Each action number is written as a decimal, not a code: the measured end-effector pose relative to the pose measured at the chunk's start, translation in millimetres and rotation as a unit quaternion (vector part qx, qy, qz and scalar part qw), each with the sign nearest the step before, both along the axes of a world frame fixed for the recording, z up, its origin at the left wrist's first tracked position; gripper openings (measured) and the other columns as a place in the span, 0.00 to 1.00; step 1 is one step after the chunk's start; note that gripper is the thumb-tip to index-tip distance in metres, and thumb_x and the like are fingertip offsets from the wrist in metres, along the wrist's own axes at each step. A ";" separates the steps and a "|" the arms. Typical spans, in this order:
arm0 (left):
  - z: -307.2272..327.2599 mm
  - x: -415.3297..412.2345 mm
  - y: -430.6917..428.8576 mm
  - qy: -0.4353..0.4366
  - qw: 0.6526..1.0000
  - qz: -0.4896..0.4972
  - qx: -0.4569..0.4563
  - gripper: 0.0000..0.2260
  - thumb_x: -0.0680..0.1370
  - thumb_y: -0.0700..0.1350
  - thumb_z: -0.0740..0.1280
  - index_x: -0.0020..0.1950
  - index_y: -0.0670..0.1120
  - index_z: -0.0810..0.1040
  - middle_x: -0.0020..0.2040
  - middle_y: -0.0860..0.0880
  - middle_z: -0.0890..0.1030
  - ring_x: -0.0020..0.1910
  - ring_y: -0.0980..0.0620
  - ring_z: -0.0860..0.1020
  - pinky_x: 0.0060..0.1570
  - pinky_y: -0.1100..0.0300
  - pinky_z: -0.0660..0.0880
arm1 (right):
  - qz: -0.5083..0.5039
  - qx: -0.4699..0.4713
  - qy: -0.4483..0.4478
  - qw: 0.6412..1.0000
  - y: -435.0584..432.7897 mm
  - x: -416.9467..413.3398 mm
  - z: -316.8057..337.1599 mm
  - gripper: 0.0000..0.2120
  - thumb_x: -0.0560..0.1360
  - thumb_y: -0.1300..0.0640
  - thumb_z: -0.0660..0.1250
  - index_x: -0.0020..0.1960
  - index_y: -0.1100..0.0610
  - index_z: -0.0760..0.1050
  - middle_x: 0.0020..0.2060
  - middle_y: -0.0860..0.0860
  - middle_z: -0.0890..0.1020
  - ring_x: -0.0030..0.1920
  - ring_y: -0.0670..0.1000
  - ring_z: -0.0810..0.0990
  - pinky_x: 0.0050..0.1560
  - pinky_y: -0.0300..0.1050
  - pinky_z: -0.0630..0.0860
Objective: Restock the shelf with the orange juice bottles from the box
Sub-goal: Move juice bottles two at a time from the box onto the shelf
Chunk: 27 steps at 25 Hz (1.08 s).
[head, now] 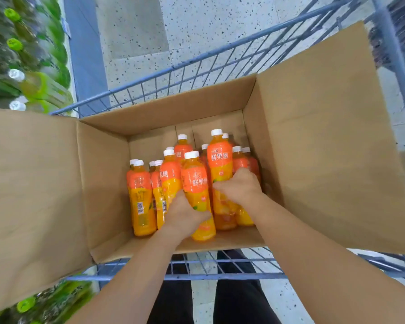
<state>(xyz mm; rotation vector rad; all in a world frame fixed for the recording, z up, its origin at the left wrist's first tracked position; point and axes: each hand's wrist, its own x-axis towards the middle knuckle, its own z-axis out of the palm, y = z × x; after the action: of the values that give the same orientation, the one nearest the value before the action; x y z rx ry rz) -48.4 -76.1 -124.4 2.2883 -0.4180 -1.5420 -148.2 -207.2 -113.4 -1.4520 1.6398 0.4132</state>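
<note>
Nearest the camera, dark trouser legs [239, 300] stand on speckled floor [208, 19], seen through the near rail of a blue wire cart [220, 275]. Both bare forearms reach over that rail into the open cardboard box [103, 183] sitting in the cart.

Left hand [185, 216]: fingers wrapped round the lower body of one orange juice bottle [195, 181], near the box's front wall, bottle tilted slightly, white cap up.

Right hand [241, 187]: fingers clenched round the middle of a taller-standing second bottle [220, 160], just right of the first, toward the box's right wall.

Remaining orange juice bottles [142, 197] stand upright in the box, clustered left of and behind the two held ones; white caps, orange labels with Chinese print. Back strip of the box floor bare.

Box flaps folded outward, left and right.

Beyond the box's left flap: shelf of green-labelled drink bottles [33, 87], blurred, green and white caps.
</note>
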 end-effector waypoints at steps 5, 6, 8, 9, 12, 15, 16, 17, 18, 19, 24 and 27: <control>-0.2 19.2 6.2 0.065 0.997 0.049 0.018 0.29 0.69 0.45 0.78 0.65 0.50 0.69 0.57 0.49 0.78 0.56 0.48 0.78 0.55 0.49 0.79 | -0.049 0.016 -0.002 0.999 2.1 1.0 -1.6 0.14 0.64 0.49 0.77 0.45 0.56 0.81 0.41 0.53 0.83 0.44 0.55 0.83 0.39 0.43 0.74; 0.5 22.2 6.4 0.075 0.996 0.051 0.012 0.29 0.69 0.45 0.78 0.66 0.50 0.69 0.57 0.49 0.78 0.56 0.48 0.78 0.53 0.51 0.78 | -0.059 0.009 -0.011 0.998 5.2 -0.8 -2.6 0.16 0.63 0.50 0.78 0.46 0.56 0.81 0.42 0.53 0.82 0.44 0.55 0.83 0.39 0.43 0.74; 6.0 27.4 6.7 0.085 0.995 0.051 0.003 0.28 0.70 0.43 0.78 0.65 0.50 0.70 0.56 0.49 0.79 0.55 0.49 0.78 0.48 0.54 0.77 | -0.074 -0.007 -0.032 0.997 11.2 -4.4 -2.1 0.22 0.62 0.51 0.78 0.52 0.57 0.77 0.45 0.53 0.81 0.47 0.55 0.83 0.42 0.45 0.76; 8.8 30.6 7.0 0.087 0.995 0.048 0.007 0.27 0.69 0.42 0.78 0.64 0.49 0.70 0.56 0.48 0.79 0.55 0.49 0.78 0.48 0.54 0.77 | -0.087 -0.009 -0.043 0.995 12.6 -6.1 -0.1 0.26 0.63 0.52 0.78 0.56 0.56 0.74 0.47 0.52 0.80 0.49 0.55 0.81 0.44 0.46 0.76; 25.3 41.0 8.8 0.089 0.995 0.049 0.003 0.29 0.66 0.42 0.79 0.64 0.50 0.70 0.56 0.47 0.80 0.55 0.48 0.79 0.54 0.49 0.79 | -0.125 0.010 -0.077 0.989 14.4 -12.0 11.0 0.32 0.64 0.54 0.78 0.64 0.55 0.69 0.51 0.52 0.78 0.51 0.55 0.79 0.50 0.50 0.77; 42.1 53.0 16.2 0.095 0.994 0.054 -0.012 0.28 0.67 0.40 0.77 0.64 0.51 0.72 0.55 0.47 0.81 0.54 0.47 0.81 0.56 0.46 0.79 | -0.121 0.030 -0.097 0.987 17.5 -16.0 29.6 0.33 0.65 0.56 0.78 0.66 0.53 0.66 0.48 0.49 0.77 0.51 0.53 0.78 0.50 0.49 0.76; 49.2 56.2 19.4 0.096 0.994 0.056 -0.023 0.26 0.69 0.38 0.77 0.63 0.52 0.72 0.54 0.47 0.81 0.54 0.47 0.81 0.56 0.47 0.79 | -0.116 0.033 -0.105 0.987 19.2 -17.0 35.4 0.33 0.65 0.56 0.77 0.66 0.52 0.66 0.48 0.49 0.76 0.50 0.53 0.78 0.50 0.49 0.75; 56.5 59.0 22.3 0.094 0.994 0.052 -0.033 0.25 0.69 0.36 0.76 0.62 0.53 0.72 0.54 0.47 0.82 0.54 0.47 0.81 0.56 0.47 0.79 | -0.112 0.037 -0.115 0.986 21.4 -17.3 42.2 0.33 0.65 0.57 0.77 0.66 0.52 0.66 0.48 0.49 0.77 0.51 0.53 0.78 0.50 0.50 0.76; 65.8 61.1 24.9 0.092 0.993 0.054 -0.048 0.25 0.70 0.36 0.75 0.61 0.54 0.72 0.54 0.47 0.82 0.55 0.47 0.81 0.55 0.48 0.79 | -0.109 0.040 -0.128 0.985 23.8 -16.6 49.7 0.32 0.66 0.57 0.77 0.65 0.51 0.67 0.50 0.50 0.78 0.52 0.53 0.79 0.51 0.50 0.77; 75.9 63.2 27.2 0.087 0.993 0.055 -0.060 0.25 0.70 0.35 0.75 0.60 0.54 0.73 0.53 0.47 0.82 0.55 0.47 0.81 0.55 0.48 0.80 | -0.106 0.040 -0.144 0.983 26.7 -15.1 60.1 0.31 0.66 0.58 0.77 0.65 0.50 0.68 0.51 0.51 0.79 0.52 0.53 0.80 0.53 0.52 0.78; 131.3 77.5 37.6 0.065 0.989 0.079 -0.110 0.23 0.71 0.36 0.76 0.58 0.54 0.71 0.54 0.49 0.81 0.51 0.53 0.80 0.44 0.57 0.77 | -0.116 -0.006 -0.203 0.972 41.1 -4.4 111.5 0.23 0.68 0.59 0.75 0.61 0.49 0.74 0.48 0.49 0.82 0.49 0.51 0.82 0.53 0.51 0.79; 162.1 95.3 47.8 0.026 0.988 0.072 -0.134 0.25 0.70 0.35 0.76 0.61 0.51 0.70 0.53 0.49 0.80 0.50 0.53 0.80 0.43 0.58 0.77 | -0.107 -0.041 -0.217 0.969 50.5 6.4 146.2 0.21 0.68 0.57 0.76 0.56 0.46 0.73 0.47 0.49 0.82 0.49 0.51 0.82 0.54 0.54 0.80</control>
<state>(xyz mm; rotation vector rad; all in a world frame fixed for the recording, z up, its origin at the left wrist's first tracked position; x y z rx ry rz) 47.0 -28.3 37.7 2.0223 -0.4108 -1.3802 -141.7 -156.7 32.9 -1.2943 1.4441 -0.0944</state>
